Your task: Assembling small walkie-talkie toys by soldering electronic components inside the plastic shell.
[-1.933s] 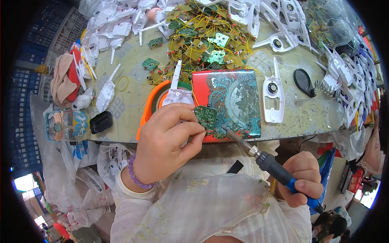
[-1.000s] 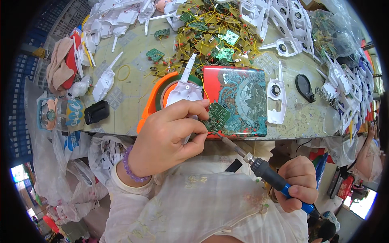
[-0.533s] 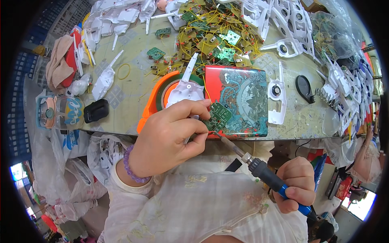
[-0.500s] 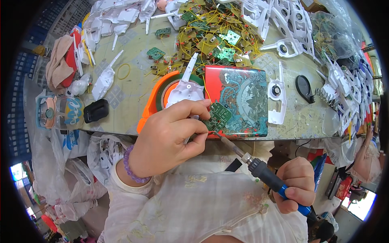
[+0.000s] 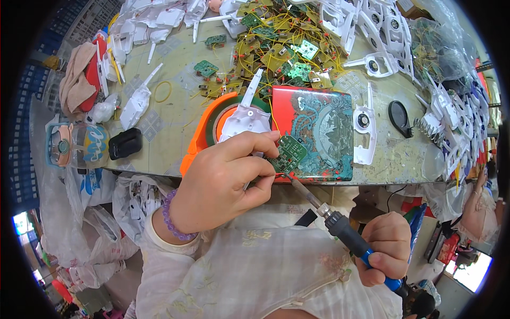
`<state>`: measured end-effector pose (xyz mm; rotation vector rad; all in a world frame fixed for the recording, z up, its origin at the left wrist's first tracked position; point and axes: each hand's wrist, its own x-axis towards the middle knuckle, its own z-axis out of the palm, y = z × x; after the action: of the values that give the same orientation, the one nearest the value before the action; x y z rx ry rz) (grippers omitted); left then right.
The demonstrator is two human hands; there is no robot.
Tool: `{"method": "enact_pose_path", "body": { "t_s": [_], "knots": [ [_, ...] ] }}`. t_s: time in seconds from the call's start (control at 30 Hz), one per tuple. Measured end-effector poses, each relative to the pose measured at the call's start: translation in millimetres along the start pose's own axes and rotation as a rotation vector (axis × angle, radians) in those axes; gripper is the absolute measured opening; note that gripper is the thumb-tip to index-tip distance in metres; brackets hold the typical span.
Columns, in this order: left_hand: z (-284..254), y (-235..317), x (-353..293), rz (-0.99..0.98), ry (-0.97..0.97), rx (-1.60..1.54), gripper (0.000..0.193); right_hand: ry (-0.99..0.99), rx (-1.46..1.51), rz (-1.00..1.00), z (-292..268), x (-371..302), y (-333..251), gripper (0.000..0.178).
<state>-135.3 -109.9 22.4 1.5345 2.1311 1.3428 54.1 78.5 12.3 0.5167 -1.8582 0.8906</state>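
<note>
Near the worktop's [image 5: 175, 119] left edge lie a black case [image 5: 125, 143] and a white plastic shell [image 5: 137, 101], with bare surface between them and the orange tape dispenser [image 5: 204, 135]. At the front edge the left hand [image 5: 223, 183] pinches a small green circuit board [image 5: 287, 153] over the near-left corner of the red tin [image 5: 314, 133]. Below the edge, off the worktop, the right hand [image 5: 389, 252] is closed around a soldering iron [image 5: 340, 226], whose tip meets the board's lower edge.

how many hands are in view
2. The left hand pinches a small green circuit board at the table edge. The right hand grips a soldering iron lower right, its tip at the board.
</note>
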Motion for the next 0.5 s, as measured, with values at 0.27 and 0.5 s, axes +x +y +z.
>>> {"method": "enact_pose_path", "body": {
  "t_s": [0.27,0.5],
  "knots": [
    [-0.3,-0.1,1.6,0.011,-0.005,0.018,0.009,-0.078,-0.063,-0.112,7.6,3.5,-7.0,0.030],
    [-2.2,1.9,0.8,-0.026,-0.044,0.011,0.011,-0.007,-0.163,-0.103,15.6,4.6,-13.9,0.031]
  ]
}}
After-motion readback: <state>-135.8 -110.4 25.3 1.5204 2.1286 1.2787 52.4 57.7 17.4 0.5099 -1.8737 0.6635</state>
